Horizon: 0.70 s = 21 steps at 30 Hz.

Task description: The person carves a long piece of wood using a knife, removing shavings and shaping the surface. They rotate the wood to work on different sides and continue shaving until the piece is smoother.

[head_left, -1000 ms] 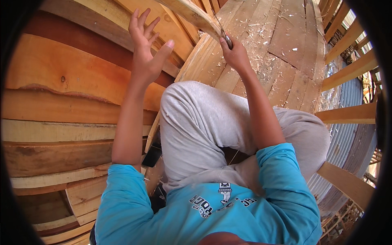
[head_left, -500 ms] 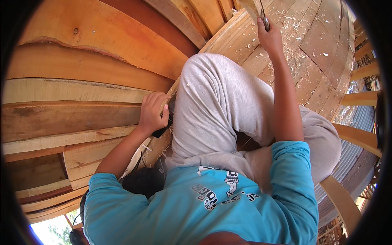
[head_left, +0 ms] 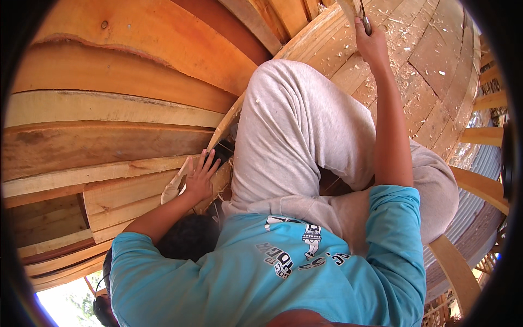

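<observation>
My left hand (head_left: 200, 179) lies low beside my bent knee, its fingers spread. Its fingertips are at a flat black object (head_left: 222, 153), next to the edge of a curved wooden strip (head_left: 219, 131); whether they touch the object I cannot tell. At the top of the view my right hand (head_left: 373, 46) is closed round a slim tool with a shiny metal end (head_left: 367, 26). A pale piece of wood (head_left: 350, 8) lies against this tool and runs out of view. The tool's far part is cut off, so its kind does not show.
Stacked wooden planks (head_left: 109, 111) rise on my left. Wood shavings are scattered over the plank floor (head_left: 430, 60) beyond my knees. Curved wooden ribs (head_left: 479, 188) and grey corrugated sheeting (head_left: 473, 163) are on the right. A dark rounded thing (head_left: 188, 240) sits by my left elbow.
My left hand has slid off the wooden strip toward me, its fingers now spread, uncovering more of the black object. My right hand keeps its grip. The whole view has shifted slightly.
</observation>
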{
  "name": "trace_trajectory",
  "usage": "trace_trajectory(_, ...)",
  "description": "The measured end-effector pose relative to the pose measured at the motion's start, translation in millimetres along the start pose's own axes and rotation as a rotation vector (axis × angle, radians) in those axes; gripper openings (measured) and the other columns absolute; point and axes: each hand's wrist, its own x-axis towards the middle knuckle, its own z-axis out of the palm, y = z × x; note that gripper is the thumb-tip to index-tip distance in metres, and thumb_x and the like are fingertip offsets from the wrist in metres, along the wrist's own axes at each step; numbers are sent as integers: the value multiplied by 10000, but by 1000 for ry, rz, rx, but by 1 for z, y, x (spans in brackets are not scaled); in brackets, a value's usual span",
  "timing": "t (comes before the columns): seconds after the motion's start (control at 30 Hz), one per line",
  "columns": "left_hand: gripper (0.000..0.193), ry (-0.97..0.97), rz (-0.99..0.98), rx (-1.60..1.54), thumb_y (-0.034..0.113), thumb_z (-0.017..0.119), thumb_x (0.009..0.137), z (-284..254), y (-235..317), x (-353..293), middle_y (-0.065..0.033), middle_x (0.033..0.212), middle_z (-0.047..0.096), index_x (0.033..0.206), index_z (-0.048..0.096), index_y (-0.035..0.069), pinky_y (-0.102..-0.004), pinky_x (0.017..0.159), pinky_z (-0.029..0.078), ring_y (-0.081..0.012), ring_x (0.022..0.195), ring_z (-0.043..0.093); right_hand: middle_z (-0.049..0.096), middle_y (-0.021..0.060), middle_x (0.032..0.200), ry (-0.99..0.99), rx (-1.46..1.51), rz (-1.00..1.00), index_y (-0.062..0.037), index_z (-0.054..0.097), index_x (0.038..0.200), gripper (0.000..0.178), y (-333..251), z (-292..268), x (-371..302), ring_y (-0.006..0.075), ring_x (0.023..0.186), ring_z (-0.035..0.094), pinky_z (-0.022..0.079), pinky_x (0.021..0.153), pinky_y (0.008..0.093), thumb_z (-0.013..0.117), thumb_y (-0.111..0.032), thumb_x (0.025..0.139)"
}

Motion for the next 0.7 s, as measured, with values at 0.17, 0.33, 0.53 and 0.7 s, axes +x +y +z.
trace_trajectory(0.17,812,-34,-20,8,208,575,740,20,-2,3,-96,1630,87,1513,323,201,-588,1146,47,-275,1506,45,440,-17,577,-55,2,65,-49,639,1106,392,-5,-5,-2,85,498,397,343,456,299,546,-407,977)
trace_trajectory(0.33,815,10,-11,41,217,576,745,25,-3,1,-92,1630,94,1517,315,204,-596,1136,51,-271,1507,49,436,-20,576,-47,4,73,-53,637,1082,381,-6,-5,-3,84,488,394,337,444,295,548,-408,976)
trace_trajectory(0.53,776,120,-19,-49,202,571,746,20,-1,3,-107,1618,148,1493,359,176,-585,1135,61,-281,1497,106,431,-25,574,-41,11,70,-58,634,1054,369,-6,-5,-3,82,474,391,330,430,290,549,-408,975)
trace_trajectory(0.7,768,145,-24,-92,200,565,740,18,0,5,-106,1614,172,1483,376,156,-580,1128,109,-277,1493,141,428,-28,572,-36,17,68,-62,632,1030,361,-6,-5,-4,80,463,389,324,417,286,551,-409,974)
